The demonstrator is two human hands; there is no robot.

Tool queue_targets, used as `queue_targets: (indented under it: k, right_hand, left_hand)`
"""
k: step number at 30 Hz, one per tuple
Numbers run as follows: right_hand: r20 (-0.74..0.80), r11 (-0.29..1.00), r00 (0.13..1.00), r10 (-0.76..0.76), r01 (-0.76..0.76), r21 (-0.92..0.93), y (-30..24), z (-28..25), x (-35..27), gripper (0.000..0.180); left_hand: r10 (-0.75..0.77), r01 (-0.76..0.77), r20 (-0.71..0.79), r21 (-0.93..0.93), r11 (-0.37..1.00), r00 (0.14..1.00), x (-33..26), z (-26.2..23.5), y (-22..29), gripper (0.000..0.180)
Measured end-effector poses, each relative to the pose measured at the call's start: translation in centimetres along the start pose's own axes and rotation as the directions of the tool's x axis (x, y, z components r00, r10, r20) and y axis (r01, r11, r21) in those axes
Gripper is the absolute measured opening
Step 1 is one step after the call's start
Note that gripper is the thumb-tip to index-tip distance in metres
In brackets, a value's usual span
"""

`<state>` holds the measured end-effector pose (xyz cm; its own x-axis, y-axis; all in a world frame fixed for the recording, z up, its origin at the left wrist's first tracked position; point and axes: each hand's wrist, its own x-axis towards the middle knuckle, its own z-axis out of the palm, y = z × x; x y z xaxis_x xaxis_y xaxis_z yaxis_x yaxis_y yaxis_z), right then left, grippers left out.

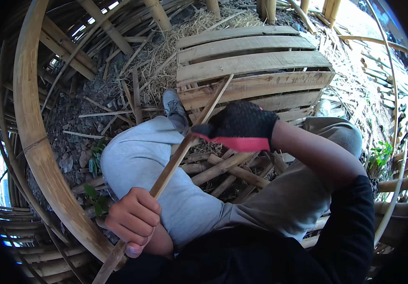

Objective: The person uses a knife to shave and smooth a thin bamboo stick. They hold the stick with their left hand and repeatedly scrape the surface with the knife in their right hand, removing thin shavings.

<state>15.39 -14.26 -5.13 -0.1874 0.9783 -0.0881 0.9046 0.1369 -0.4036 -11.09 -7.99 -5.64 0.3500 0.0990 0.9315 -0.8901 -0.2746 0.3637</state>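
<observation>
Two hands [134, 217] [239, 127], one wooden strip [172, 166]

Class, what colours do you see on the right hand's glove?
The glove is mostly black with a pinkish-red section, shown in the head view.

Left hand [134, 218] bare, fingers [137, 215] curled tight, held low. Right hand [242, 125] gloved, farther forward, thumb [202, 129] pointing left, forearm [315, 154] bare, elbow bent.

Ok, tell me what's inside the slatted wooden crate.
Between the slats of the crate only narrow, mostly dark gaps show; any contents are covered. The gloved right hand hides part of the near side; the wooden strip in the left hand crosses it in view.
</observation>
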Motion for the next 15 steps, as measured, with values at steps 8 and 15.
queue_targets:
  k: [8, 15]
  right_hand:
    - [-0.136, 0.993, 0.984, -0.112, 0.115, 0.011, 2.1, 1.0, 0.5, 0.045]
    - [-0.03, 0.966, 0.975, 0.221, -0.214, 0.148, 7.3, -0.5, 0.8, 0.048]
  left_hand:
    - [0.039, -0.039, 0.017, -0.022, 0.999, 0.999, 0.1, -0.1, 0.1, 0.062]
    - [0.015, -0.015, 0.047, -0.003, 1.0, 0.999, 0.6, -0.1, -0.1, 0.063]
